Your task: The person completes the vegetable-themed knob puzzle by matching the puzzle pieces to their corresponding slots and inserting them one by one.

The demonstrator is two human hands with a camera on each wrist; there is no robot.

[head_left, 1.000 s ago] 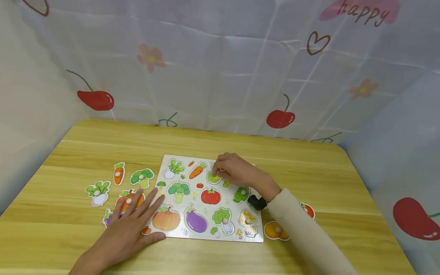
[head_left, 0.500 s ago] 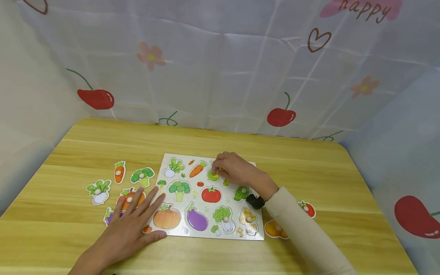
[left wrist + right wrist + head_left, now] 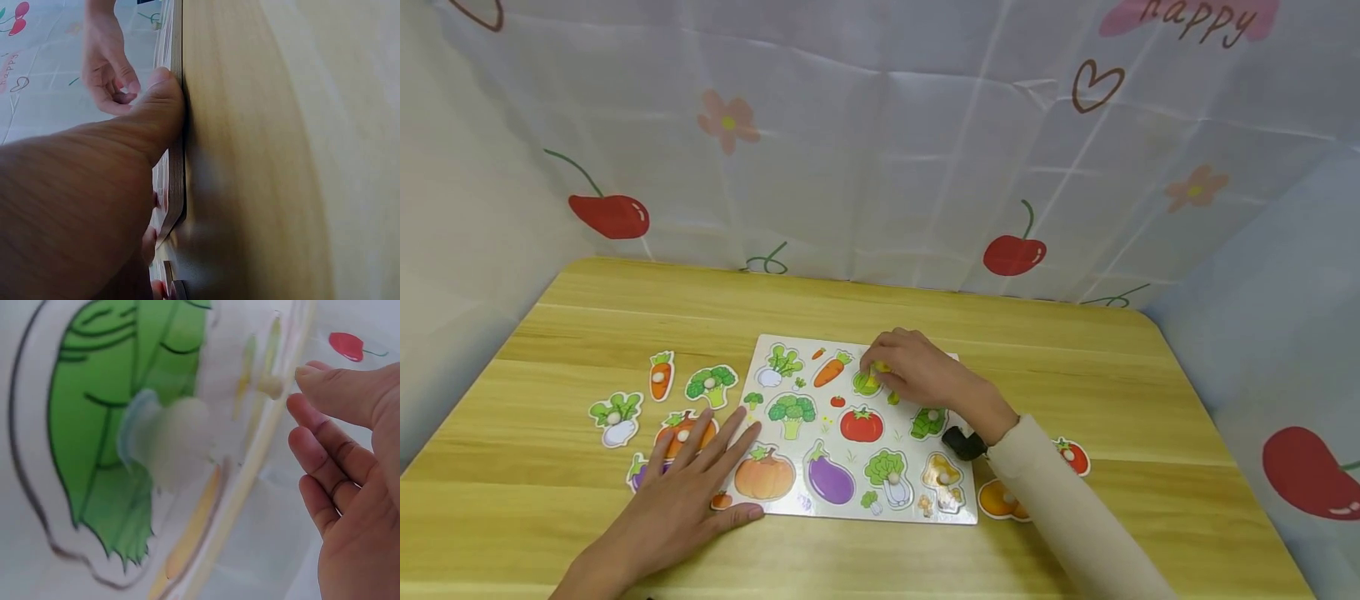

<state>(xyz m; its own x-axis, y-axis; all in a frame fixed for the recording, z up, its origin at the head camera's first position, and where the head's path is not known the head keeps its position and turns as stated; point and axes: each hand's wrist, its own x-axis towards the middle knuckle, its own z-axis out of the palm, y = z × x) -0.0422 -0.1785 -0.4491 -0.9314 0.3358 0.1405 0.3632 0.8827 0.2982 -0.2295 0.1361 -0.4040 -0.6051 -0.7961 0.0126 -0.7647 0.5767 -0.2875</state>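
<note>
Where the wooden desk (image 3: 1075, 350) carries a white vegetable puzzle board (image 3: 797, 504), laid flat near its middle:

Right hand (image 3: 917, 371): over the board's far edge, fingers curled down, fingertips pinching a yellow-green piece (image 3: 867, 382) at the top row. Piece mostly hidden under the fingers; whether seated in its slot cannot be told. Cream sleeve (image 3: 1060, 500) and black wrist strap (image 3: 962, 442) crossing the board's right edge.

Left hand (image 3: 688, 487): flat, fingers straight and spread, pressing on the board's near-left corner and on loose pieces beside it. Thumb (image 3: 159, 103) lying along the board's edge in the left wrist view. Holding nothing.

On board, printed or seated: radish (image 3: 778, 367), carrot (image 3: 831, 369), broccoli (image 3: 790, 412), tomato (image 3: 861, 425), pumpkin (image 3: 763, 475), eggplant (image 3: 829, 479), cabbage with peg (image 3: 887, 475), mushroom (image 3: 942, 475), leafy green with peg (image 3: 928, 421).

Loose on desk, left of board: carrot piece (image 3: 659, 375), broccoli piece (image 3: 711, 385), radish piece (image 3: 614, 418), orange piece (image 3: 673, 432) and purple piece (image 3: 638, 473), the last two partly under the left fingers.

Loose on desk, right of board: red piece (image 3: 1071, 456), orange-yellow piece (image 3: 1000, 500), both just beside the sleeve.

Right wrist view: green leaf piece (image 3: 119, 419) with pale round peg (image 3: 178, 444), close and blurred.

Backdrop: white cloth (image 3: 880, 150) with cherries, flowers, hearts.
</note>
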